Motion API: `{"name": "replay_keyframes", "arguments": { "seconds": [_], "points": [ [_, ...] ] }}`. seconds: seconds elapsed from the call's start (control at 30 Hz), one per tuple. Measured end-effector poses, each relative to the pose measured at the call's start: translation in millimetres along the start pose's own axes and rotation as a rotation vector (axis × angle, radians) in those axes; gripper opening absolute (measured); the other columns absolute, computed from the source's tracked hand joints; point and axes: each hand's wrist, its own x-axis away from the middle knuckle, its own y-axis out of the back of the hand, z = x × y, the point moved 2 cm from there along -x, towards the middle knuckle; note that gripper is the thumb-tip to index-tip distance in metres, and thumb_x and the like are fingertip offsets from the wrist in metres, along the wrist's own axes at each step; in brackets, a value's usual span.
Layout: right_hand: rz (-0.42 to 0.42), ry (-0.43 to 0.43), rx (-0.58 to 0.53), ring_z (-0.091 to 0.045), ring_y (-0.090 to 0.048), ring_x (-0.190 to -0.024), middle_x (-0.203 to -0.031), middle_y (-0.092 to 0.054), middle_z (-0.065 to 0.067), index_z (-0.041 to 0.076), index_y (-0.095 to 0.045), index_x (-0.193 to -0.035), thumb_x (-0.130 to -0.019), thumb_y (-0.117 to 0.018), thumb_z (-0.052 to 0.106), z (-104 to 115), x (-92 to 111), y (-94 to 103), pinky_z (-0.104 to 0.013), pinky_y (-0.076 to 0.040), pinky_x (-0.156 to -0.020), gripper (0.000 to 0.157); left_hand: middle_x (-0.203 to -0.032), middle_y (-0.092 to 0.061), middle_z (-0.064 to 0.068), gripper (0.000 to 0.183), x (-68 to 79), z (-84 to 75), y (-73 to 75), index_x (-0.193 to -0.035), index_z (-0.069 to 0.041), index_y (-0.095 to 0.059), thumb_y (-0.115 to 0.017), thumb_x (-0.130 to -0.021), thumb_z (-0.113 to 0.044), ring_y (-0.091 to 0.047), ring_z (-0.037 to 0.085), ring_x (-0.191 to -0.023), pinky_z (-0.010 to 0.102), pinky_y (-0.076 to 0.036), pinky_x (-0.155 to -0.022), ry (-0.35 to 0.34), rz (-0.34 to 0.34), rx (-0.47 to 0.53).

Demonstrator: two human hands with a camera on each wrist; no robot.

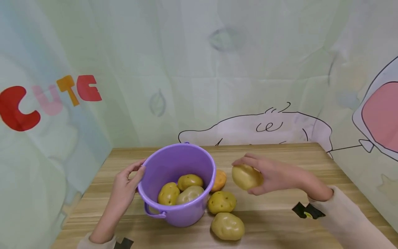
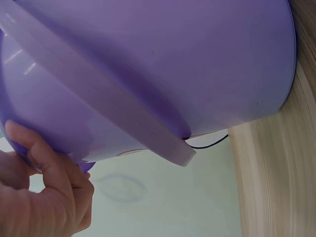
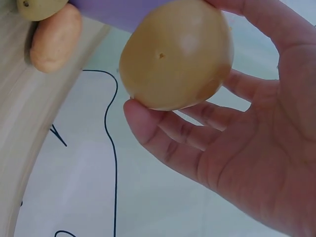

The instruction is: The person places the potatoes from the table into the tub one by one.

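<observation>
A purple bucket (image 1: 186, 216) stands on the table, tilted a little, with three potatoes (image 1: 190, 182) inside. My left hand (image 1: 123, 186) grips its rim on the left; in the left wrist view that hand's fingers (image 2: 47, 165) curl at the rim, near the bucket's handle (image 2: 94, 89). Right of the bucket, my right hand (image 1: 270, 173) holds a yellowish potato (image 1: 245, 177) above the table, between thumb and fingers. Beneath and left of it lie a spotted potato (image 1: 222, 202), a paler potato (image 1: 228, 226) closer to me, and an orange-brown potato (image 1: 219, 180) partly behind the bucket.
The wood-grain table (image 1: 280, 221) ends at the back against a printed cloth backdrop (image 1: 192, 86). Colored letters show on the backdrop at left, and a drawn balloon (image 1: 384, 114) at right. A small bucket lug (image 1: 155, 212) juts out at the front left.
</observation>
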Motion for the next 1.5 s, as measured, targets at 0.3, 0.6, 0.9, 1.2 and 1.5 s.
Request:
{"name": "replay_keyframes", "arguments": {
  "seconds": [0.3, 0.6, 0.9, 1.2, 1.5],
  "points": [
    [-0.036, 0.049, -0.032, -0.013, -0.055, -0.096, -0.129, -0.055, -0.002, 0.011, -0.049, -0.142, -0.083, -0.080, 0.027, 1, -14, 13.5, -0.026, -0.057, -0.071, 0.068, -0.115, -0.055, 0.024, 0.043, -0.3, 1.2, -0.5, -0.137, 0.004, -0.055, -0.054, -0.105, -0.025, -0.072, 0.017, -0.070, 0.032, -0.064, -0.061, 0.002, -0.002, 0.011],
    [-0.070, 0.096, -0.019, -0.013, -0.054, -0.084, -0.110, -0.054, 0.003, 0.012, -0.051, -0.141, -0.081, -0.080, 0.026, 6, -30, 21.5, -0.023, -0.054, -0.063, 0.068, -0.115, -0.054, 0.024, 0.043, 0.1, -0.6, 0.0, -0.138, 0.005, -0.054, -0.054, -0.105, -0.024, -0.072, 0.016, -0.071, 0.032, -0.064, -0.062, 0.004, 0.001, 0.016],
    [-0.068, 0.134, -0.032, -0.013, -0.053, -0.087, -0.113, -0.055, 0.003, 0.013, -0.050, -0.142, -0.082, -0.080, 0.028, 13, -44, 22.8, -0.024, -0.053, -0.063, 0.070, -0.115, -0.054, 0.024, 0.044, -0.6, -1.9, -0.6, -0.138, 0.005, -0.054, -0.053, -0.105, -0.025, -0.072, 0.015, -0.071, 0.030, -0.064, -0.061, 0.007, 0.002, 0.001],
    [-0.067, 0.127, -0.032, -0.011, -0.050, -0.088, -0.111, -0.055, 0.004, 0.013, -0.050, -0.144, -0.081, -0.081, 0.030, 20, -60, 22.0, -0.026, -0.052, -0.064, 0.072, -0.115, -0.054, 0.024, 0.044, -0.6, -2.3, -1.1, -0.138, 0.005, -0.054, -0.053, -0.106, -0.025, -0.072, 0.017, -0.071, 0.030, -0.063, -0.061, 0.003, 0.005, -0.006],
    [-0.071, 0.102, -0.034, -0.012, -0.053, -0.093, -0.115, -0.056, 0.002, 0.013, -0.049, -0.146, -0.083, -0.079, 0.032, 23, -78, 20.0, -0.025, -0.055, -0.068, 0.072, -0.116, -0.054, 0.023, 0.044, -1.8, -0.5, -0.3, -0.139, 0.004, -0.053, -0.053, -0.106, -0.025, -0.072, 0.017, -0.072, 0.032, -0.064, -0.063, 0.012, 0.010, 0.005]
  ]
}}
